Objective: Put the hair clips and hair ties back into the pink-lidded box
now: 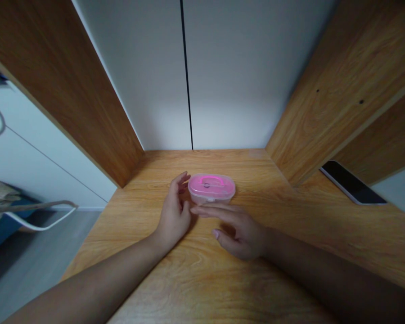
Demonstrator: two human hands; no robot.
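A small clear plastic box with a pink lid and handle (211, 188) sits on the wooden desk (256, 270), near its middle. My left hand (174, 211) rests on the desk just left of the box, fingers apart and curved toward its side, holding nothing. My right hand (234, 225) lies in front of the box, fingers stretched out flat and pointing left, their tips close to the box's near edge. Neither hand grips the box.
A dark phone (353, 182) lies on the desk at the right, beside a wooden side panel (337, 103). Another wooden panel (64, 90) walls the left. A white wall (222, 81) closes the back. A chair edge (37, 213) shows at lower left.
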